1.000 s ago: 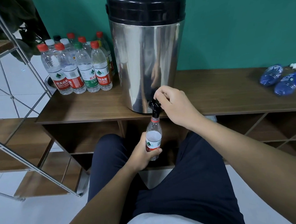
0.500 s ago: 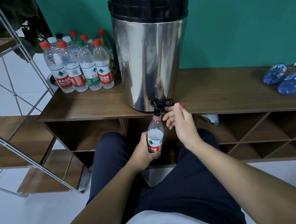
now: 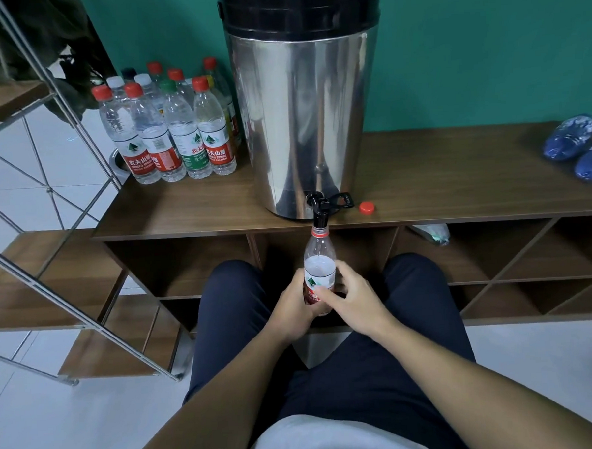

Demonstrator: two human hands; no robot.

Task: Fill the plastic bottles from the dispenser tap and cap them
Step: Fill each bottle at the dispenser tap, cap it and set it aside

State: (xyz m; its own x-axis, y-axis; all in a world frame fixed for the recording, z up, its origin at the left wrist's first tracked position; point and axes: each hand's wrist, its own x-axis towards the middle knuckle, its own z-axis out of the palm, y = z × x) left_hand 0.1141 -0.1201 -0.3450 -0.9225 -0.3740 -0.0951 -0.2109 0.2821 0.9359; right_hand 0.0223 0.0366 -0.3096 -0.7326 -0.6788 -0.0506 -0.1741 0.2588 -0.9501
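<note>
light: even, soft indoor, fairly bright | glare: pale vertical streaks and smeared reflections down my steel dispenser [image 3: 304,121] | shadows: dark in the shelf cubbies below the dispenser, faint ones at its base | blur: overall slightly soft, labels left of the dispenser readable | distortion: wide-angle bending, rails far left of the dispenser splay, my forearms stretch

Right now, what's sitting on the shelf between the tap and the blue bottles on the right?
Only a loose red cap, close beside the tap. Onward to the blue bottles the head view shows bare wood.
</note>
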